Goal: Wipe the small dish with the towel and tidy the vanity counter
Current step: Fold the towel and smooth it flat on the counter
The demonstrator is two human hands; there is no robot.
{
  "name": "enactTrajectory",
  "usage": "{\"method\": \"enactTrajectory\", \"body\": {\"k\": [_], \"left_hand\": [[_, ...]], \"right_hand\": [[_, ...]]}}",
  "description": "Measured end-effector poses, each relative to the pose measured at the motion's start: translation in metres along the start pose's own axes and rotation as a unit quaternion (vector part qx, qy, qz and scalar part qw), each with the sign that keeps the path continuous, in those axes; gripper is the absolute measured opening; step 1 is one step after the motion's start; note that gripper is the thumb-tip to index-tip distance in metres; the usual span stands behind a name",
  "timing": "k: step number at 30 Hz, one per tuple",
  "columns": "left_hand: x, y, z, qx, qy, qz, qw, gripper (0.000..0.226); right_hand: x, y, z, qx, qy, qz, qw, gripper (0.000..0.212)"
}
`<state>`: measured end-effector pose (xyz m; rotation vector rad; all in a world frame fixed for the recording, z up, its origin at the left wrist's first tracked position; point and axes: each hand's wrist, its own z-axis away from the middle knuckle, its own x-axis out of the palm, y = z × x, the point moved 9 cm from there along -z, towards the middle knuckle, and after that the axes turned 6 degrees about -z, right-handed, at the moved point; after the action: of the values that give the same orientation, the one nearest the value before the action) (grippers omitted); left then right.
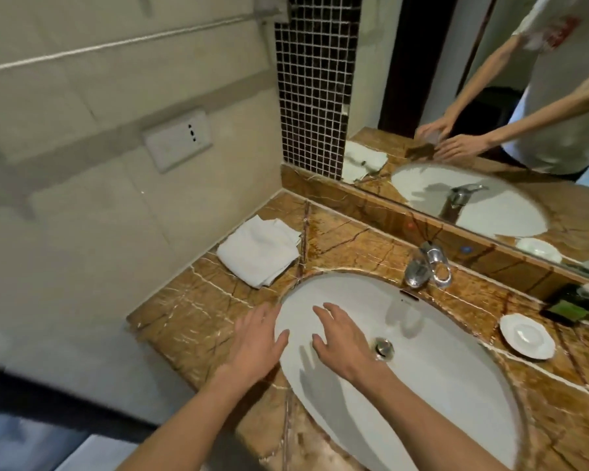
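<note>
Over the near-left part of the white sink (439,375), both hands are spread flat and empty: the left hand (257,341) hangs above the basin's left rim where it meets the brown marble table (191,321), fingers splayed and pointing to the far side, and the right hand (342,338) sits just beside it over the bowl itself, fingers loose and open, gripping nothing. Their shadows fall on the white porcelain beneath them. Just right of the right hand, down in the basin, there's the metal drain plug (384,347). At the far left corner of the table, tucked against the wall, lies the folded white towel (259,254), well apart from both hands and untouched. Across on the right side of the table, past the sink's rim, the small white dish (527,336) rests flat, looking bare. Behind it at the far right sits a dark tray with something green (570,307); what else it holds is too blurred to make out. The chrome tap (425,266) stands at the far edge of the sink, its spout pointing over the bowl. Up behind it, the mirror (473,96) throws back the sink, the towel, the dish and the person's arms in a white shirt. On the tiled wall to the left is a pale wall socket (177,139).
</note>
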<state>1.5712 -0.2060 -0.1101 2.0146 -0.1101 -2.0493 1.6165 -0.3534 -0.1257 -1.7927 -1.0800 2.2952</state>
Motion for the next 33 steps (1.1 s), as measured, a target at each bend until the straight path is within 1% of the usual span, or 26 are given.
{"method": "enactTrajectory", "body": {"k": [2, 7, 11, 13, 16, 19, 24, 26, 30, 33], "left_hand": [[-0.014, -0.023, 0.001, -0.006, 0.009, -0.001, 1.0, 0.052], [-0.024, -0.072, -0.004, -0.039, 0.002, 0.012, 0.999, 0.058], [-0.019, -0.096, -0.027, -0.052, -0.01, 0.031, 0.998, 0.059], [-0.014, -0.104, -0.04, -0.05, -0.017, 0.03, 0.998, 0.059], [-0.01, -0.114, -0.068, -0.049, -0.022, 0.036, 0.998, 0.061], [-0.015, -0.124, -0.103, -0.05, -0.019, 0.03, 0.998, 0.061], [-0.017, -0.143, -0.161, -0.055, -0.027, 0.014, 0.998, 0.057], [-0.015, -0.145, -0.181, -0.055, -0.032, -0.003, 0.998, 0.056], [-0.008, -0.151, -0.205, -0.065, -0.045, -0.04, 0.996, 0.053], [-0.005, -0.164, -0.221, -0.09, -0.037, -0.028, 0.995, 0.054]], "right_hand": [[0.005, -0.021, -0.015, -0.005, 0.004, 0.002, 1.0, 0.06], [0.021, -0.057, -0.043, -0.007, -0.008, -0.001, 1.0, 0.059], [0.019, -0.073, -0.075, -0.026, 0.014, 0.0, 1.0, 0.047], [0.019, -0.077, -0.093, -0.036, 0.018, 0.004, 0.999, 0.046], [0.017, -0.075, -0.127, -0.04, 0.024, 0.02, 0.999, 0.049], [0.005, -0.073, -0.167, -0.03, 0.049, 0.025, 0.998, 0.05], [-0.003, -0.068, -0.227, -0.022, 0.053, 0.025, 0.998, 0.044], [-0.003, -0.059, -0.245, 0.0, 0.053, 0.021, 0.998, 0.043], [0.015, -0.041, -0.265, 0.041, 0.022, 0.02, 0.999, 0.039], [0.026, -0.031, -0.278, 0.062, 0.028, -0.014, 0.998, 0.048]]}}
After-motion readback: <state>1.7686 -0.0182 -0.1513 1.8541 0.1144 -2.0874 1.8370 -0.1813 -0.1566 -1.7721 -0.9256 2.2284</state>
